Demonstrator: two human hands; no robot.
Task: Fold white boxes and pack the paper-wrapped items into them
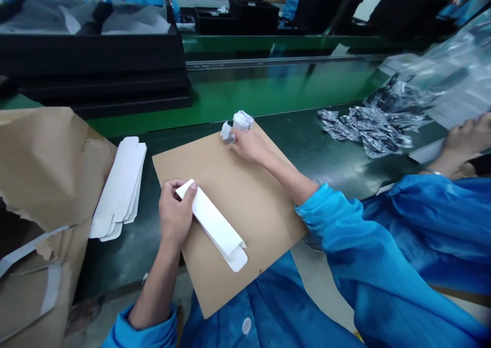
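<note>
My left hand (177, 212) is closed round the upper end of a long white box (218, 222), thumb on top. The box lies slanted over a brown cardboard sheet (253, 194), and a flap stands out at its lower end. At the sheet's far edge, my right hand (247, 144) has its fingertips against small crumpled white wrapped pieces (242, 121). Its fingers are drawn together; what exactly sits between them is partly hidden. A stack of flat white box blanks (118, 189) lies left of my left hand.
Torn brown paper packaging (46, 169) stands at the left. Black boxes (92, 66) rise behind it beside a green conveyor (245, 92). Clear plastic-wrapped parts (372, 125) lie to the right, near another person's hand (466, 138). More people in blue work across the line.
</note>
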